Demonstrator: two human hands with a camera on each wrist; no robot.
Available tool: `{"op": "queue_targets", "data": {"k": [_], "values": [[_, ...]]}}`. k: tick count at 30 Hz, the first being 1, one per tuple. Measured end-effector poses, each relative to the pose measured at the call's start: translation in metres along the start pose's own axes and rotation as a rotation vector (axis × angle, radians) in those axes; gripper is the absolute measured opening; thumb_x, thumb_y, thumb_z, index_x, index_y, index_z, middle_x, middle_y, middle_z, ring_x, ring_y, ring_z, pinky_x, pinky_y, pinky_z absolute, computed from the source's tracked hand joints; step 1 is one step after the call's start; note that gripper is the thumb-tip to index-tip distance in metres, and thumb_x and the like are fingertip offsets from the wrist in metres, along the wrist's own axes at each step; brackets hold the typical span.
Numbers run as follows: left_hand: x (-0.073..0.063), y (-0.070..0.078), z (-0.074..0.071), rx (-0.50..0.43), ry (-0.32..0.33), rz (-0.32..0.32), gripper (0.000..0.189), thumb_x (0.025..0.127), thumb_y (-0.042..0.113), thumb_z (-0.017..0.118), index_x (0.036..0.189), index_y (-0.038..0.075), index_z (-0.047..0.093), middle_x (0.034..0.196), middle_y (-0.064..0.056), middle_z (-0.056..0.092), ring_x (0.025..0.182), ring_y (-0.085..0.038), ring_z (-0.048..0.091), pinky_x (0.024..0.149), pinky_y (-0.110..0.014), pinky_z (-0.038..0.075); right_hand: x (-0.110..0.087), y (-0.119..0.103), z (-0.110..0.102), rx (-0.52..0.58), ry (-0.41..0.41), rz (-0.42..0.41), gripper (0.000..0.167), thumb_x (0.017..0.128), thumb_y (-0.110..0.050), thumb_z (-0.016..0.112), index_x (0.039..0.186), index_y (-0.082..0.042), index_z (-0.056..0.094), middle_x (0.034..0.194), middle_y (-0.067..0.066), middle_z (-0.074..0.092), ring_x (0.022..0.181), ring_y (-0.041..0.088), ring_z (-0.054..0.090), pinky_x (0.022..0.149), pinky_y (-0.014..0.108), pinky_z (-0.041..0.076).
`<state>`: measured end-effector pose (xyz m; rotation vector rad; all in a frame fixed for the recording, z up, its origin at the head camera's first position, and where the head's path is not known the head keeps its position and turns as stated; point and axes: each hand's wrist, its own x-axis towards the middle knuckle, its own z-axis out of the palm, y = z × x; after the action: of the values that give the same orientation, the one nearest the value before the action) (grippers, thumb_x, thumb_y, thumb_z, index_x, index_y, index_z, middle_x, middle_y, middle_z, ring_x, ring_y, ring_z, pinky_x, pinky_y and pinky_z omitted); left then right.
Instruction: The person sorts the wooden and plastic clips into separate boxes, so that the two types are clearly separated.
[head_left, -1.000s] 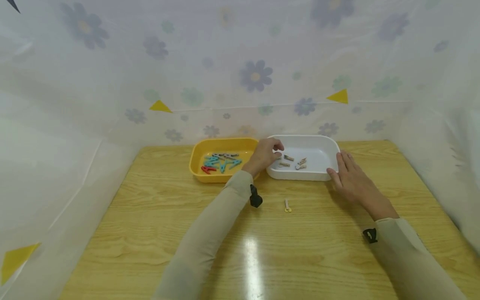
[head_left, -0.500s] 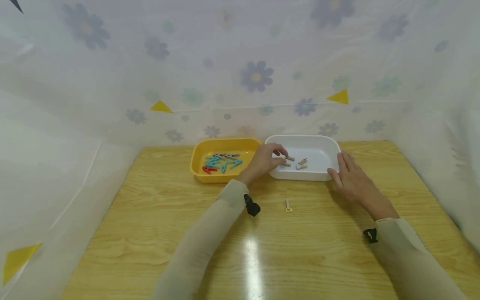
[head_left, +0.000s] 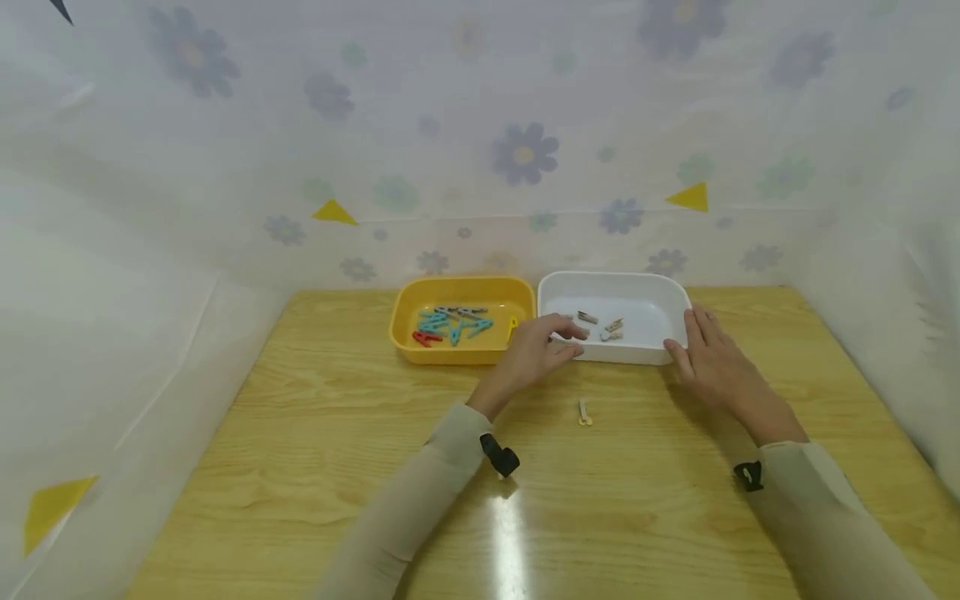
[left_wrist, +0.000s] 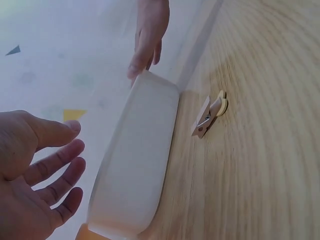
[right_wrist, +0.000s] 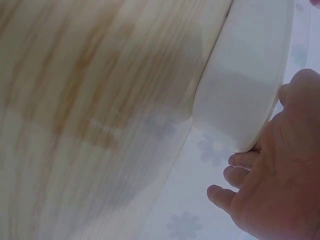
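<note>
My left hand [head_left: 534, 354] hovers at the near left corner of the white tray [head_left: 678, 321], fingers spread and loosely bent, with nothing seen between them. The left wrist view shows the same hand [left_wrist: 35, 175] apart from the tray wall [left_wrist: 135, 155]. My right hand [head_left: 723, 379] rests on the tray's right end, thumb at the near rim and fingers along the outer side. Several small wooden clothespins [head_left: 613, 326] lie inside the white tray, some partly hidden by the left hand. One wooden clothespin [head_left: 584, 412] with a yellow end lies on the table in front.
Left of the white tray stands a yellow tray [head_left: 401, 337]. It holds several blue clothespins [head_left: 455, 332], a red clothespin [head_left: 427, 338], grey ones [head_left: 450, 311] and a yellow one [head_left: 513, 326]. A flower-patterned sheet [head_left: 450, 183] hangs behind the wooden table [head_left: 300, 467].
My left hand has drawn back from over the white tray toward its near left corner. A yellow clothespin in the yellow tray has come into view. My right hand stays at the tray's end.
</note>
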<state>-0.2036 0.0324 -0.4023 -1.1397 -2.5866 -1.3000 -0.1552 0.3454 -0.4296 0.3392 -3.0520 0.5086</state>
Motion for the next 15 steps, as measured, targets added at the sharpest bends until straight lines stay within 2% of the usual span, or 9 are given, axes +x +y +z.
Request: {"op": "queue_targets", "data": {"k": [5, 10, 15], "values": [[-0.014, 0.006, 0.002, -0.007, -0.01, 0.035, 0.012, 0.096, 0.011, 0.075, 0.108, 0.008, 0.077, 0.113, -0.004, 0.073, 0.106, -0.026, 0.067, 0.09, -0.04, 0.056, 0.0, 0.0, 0.001, -0.009, 0.014, -0.006, 0.077, 0.113, -0.042, 0.023, 0.157, 0.016, 0.0, 0.163, 0.039, -0.001, 0.151, 0.055, -0.001, 0.12, 0.066, 0.009], [-0.024, 0.002, 0.005, -0.009, -0.011, 0.003, 0.015, 0.095, 0.008, 0.075, 0.11, 0.005, 0.077, 0.109, -0.004, 0.074, 0.105, -0.023, 0.068, 0.088, -0.039, 0.056, -0.001, -0.001, 0.0, -0.013, 0.02, -0.014, 0.076, 0.113, -0.042, 0.023, 0.156, 0.016, 0.0, 0.163, 0.038, -0.004, 0.151, 0.055, -0.001, 0.119, 0.067, 0.01], [-0.032, -0.006, 0.011, 0.006, -0.048, 0.0, 0.015, 0.097, 0.01, 0.074, 0.111, 0.006, 0.076, 0.109, -0.002, 0.074, 0.104, -0.021, 0.067, 0.088, -0.035, 0.055, 0.001, 0.001, 0.005, -0.006, 0.006, -0.014, 0.076, 0.113, -0.042, 0.021, 0.156, 0.017, -0.002, 0.163, 0.038, -0.006, 0.15, 0.055, -0.004, 0.119, 0.068, 0.007]]}}
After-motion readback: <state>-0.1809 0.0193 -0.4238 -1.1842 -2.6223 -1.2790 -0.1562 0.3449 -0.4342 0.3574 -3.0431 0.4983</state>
